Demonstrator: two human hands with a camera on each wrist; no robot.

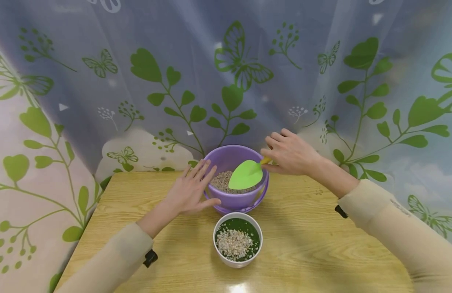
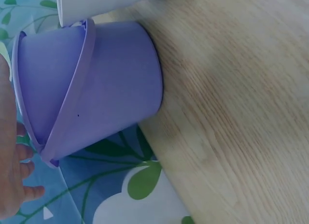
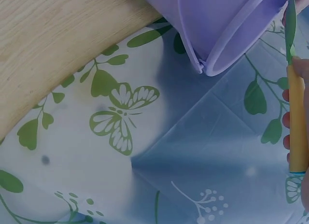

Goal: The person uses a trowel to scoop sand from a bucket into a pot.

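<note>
A purple bucket (image 1: 231, 200) holding grainy beige material (image 1: 221, 182) stands near the table's back edge. Its handle (image 2: 72, 96) hangs down against the front side. Over the bucket's mouth is a toy shovel with a bright green blade (image 1: 246, 175). The right hand (image 1: 290, 151) grips its yellow handle (image 3: 297, 118), fingers curled around it. At the bucket's left rim the left hand (image 1: 191, 187) is spread, its fingers straight and the thumb reaching across the front. Closer to the person, a white bowl (image 1: 238, 263) with a green inside contains pale grains (image 1: 234, 243).
The light wooden table (image 1: 321, 244) carries the bucket and bowl. Behind it hangs a blue curtain (image 1: 196, 36) printed with green leaves and butterflies, close to the bucket's back. Both forearms wear beige sleeves (image 1: 387, 215) with dark straps beneath.
</note>
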